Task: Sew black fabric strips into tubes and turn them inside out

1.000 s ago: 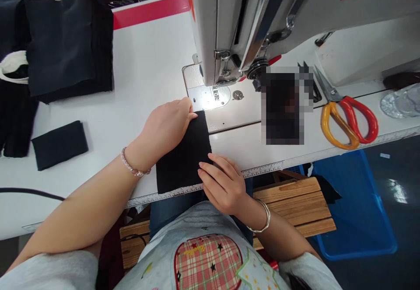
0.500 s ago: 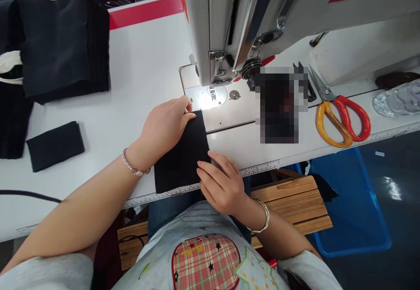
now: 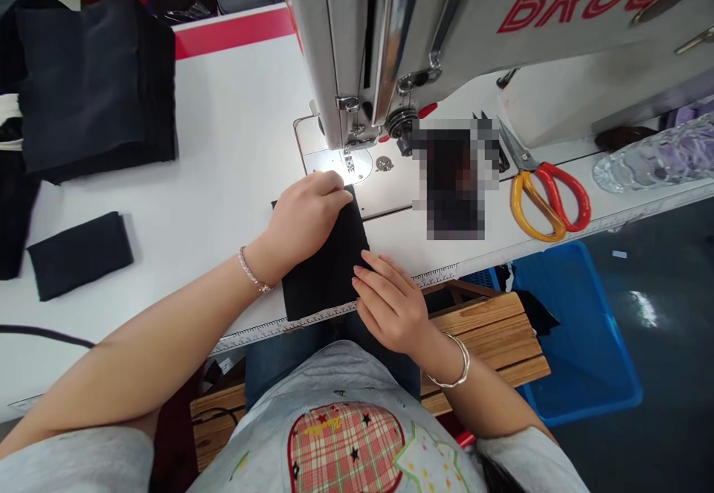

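A rectangular piece of black fabric (image 3: 320, 285) lies on the sewing table below the machine's needle plate (image 3: 365, 162). My left hand (image 3: 309, 214) is over its upper part, thumb and fingers pinched together on the fabric near the top edge, just short of the presser foot (image 3: 349, 158). Part of the piece is hidden beneath this hand. At the lower right edge, my right hand (image 3: 393, 303) rests its outstretched fingertips on the fabric; its thumb is not clearly visible. The sewing machine head (image 3: 329, 54) stands directly beyond my hands.
A thick stack of black fabric (image 3: 94, 84) stands at the far left, with a small folded black piece (image 3: 81, 255) in front of it. Scissors (image 3: 550, 199) with orange and red handles lie to the right. A blue bin (image 3: 591, 374) is beside the wooden bench (image 3: 491, 329).
The view has shifted somewhat. My left hand has moved right over the fabric, and the piece's upper left corner now shows behind it. My right hand stays at the right edge.
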Available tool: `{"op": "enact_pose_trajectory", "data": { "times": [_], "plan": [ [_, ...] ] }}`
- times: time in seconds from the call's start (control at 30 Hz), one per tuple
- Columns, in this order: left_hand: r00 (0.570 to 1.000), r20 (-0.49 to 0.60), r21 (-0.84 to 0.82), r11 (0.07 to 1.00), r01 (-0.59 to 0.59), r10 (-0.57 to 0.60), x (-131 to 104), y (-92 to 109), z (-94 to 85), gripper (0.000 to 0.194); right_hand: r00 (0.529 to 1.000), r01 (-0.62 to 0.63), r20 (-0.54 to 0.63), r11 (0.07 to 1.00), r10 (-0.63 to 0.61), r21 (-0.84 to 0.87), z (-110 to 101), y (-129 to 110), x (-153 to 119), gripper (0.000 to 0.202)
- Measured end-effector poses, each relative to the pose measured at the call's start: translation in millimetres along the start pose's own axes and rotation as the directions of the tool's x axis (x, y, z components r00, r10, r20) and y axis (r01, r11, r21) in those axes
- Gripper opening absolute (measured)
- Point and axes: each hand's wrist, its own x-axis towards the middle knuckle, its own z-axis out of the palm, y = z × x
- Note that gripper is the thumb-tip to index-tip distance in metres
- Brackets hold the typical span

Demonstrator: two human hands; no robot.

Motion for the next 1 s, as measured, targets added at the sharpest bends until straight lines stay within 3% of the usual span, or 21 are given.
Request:
{"op": "enact_pose_trajectory", "data": {
  "times": [0.13,0.27,0.57,1.0],
  "plan": [
    [0.996,0.082,0.033,0.999,-0.037,0.035,-10.1,15.2,-10.3,0.026,1.000,0.009,0.024,1.000,-0.009,0.019,0.1,2.0,-1.6,0.018],
    [0.997,0.052,0.067,0.996,-0.061,0.058,-15.5,23.3,-10.4,0.030,0.999,0.011,0.033,1.000,-0.012,0.025,-0.7,4.0,-1.6,0.019],
    [0.998,0.010,0.102,0.993,-0.067,0.067,-6.3,20.5,2.5,0.028,0.996,-0.044,0.080,0.999,0.043,0.015,-5.2,11.9,2.9,0.023],
    [1.000,0.014,0.037,0.999,-0.028,0.027,2.1,15.0,3.6,0.025,0.993,-0.047,0.110,0.999,0.044,0.021,-7.9,20.5,13.9,0.024]
  ]
}}
